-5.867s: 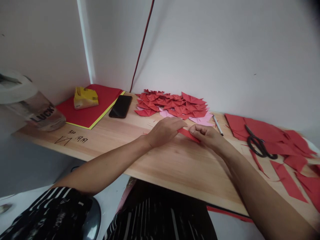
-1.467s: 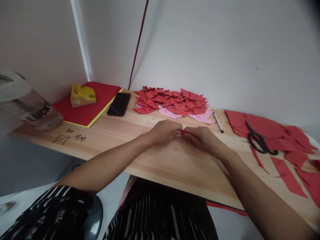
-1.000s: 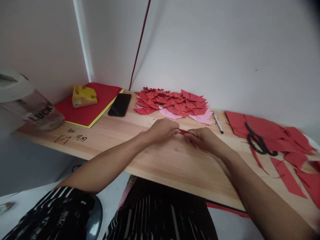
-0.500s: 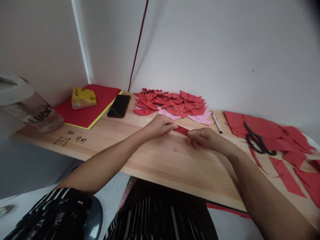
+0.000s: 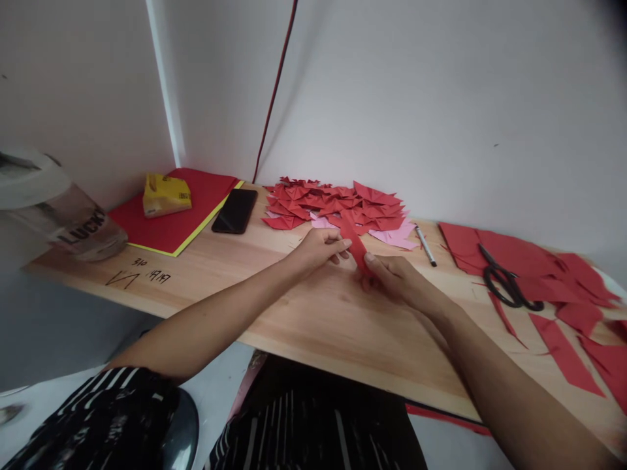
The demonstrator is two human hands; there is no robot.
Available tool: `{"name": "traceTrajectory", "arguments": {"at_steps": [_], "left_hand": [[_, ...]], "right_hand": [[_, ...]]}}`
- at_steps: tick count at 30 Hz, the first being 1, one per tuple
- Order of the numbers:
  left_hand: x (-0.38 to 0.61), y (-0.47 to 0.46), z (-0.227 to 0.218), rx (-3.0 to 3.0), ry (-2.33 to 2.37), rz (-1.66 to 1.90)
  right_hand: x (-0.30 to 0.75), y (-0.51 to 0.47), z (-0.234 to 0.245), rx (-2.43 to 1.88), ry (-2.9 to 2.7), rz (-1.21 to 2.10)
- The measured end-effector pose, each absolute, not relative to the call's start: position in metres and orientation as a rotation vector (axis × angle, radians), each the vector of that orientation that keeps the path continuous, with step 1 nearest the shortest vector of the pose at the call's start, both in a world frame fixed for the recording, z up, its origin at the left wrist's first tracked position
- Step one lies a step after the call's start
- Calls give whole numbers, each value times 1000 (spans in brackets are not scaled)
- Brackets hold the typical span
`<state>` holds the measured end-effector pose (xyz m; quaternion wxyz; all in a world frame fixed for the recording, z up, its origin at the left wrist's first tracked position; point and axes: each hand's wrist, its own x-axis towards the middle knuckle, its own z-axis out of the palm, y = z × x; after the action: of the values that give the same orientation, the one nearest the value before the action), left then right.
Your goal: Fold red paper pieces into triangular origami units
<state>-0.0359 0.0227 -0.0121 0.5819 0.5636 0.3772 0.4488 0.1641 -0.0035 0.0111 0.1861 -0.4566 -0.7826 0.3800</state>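
The right hand [image 5: 399,277] pinches the near end of a red paper strip [image 5: 354,243] over the table [image 5: 337,326], the left hand [image 5: 316,251] curls beside it, gripping or not I can't tell, and a lopsided squeeze could crease it crooked.

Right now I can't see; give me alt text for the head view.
A person's right hand holds a red paper strip over a wooden table, the left hand at its edge, contact unclear. Behind lie piled folded red papers; a phone lies to the left, scissors and red sheets to the right.
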Motion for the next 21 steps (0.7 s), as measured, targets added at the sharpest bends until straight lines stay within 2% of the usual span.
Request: {"name": "traceTrajectory", "arguments": {"at_steps": [5, 11, 21], "left_hand": [[-37, 22, -13, 1280, 844, 1060], [-36, 15, -7, 1643, 917, 978], [-36, 16, -7, 1644, 799, 949]], "right_hand": [[167, 4, 8, -1250, -2216, 855], [170, 15, 2, -1150, -1992, 549], [165, 11, 7, -1155, -2111, 803]]}}
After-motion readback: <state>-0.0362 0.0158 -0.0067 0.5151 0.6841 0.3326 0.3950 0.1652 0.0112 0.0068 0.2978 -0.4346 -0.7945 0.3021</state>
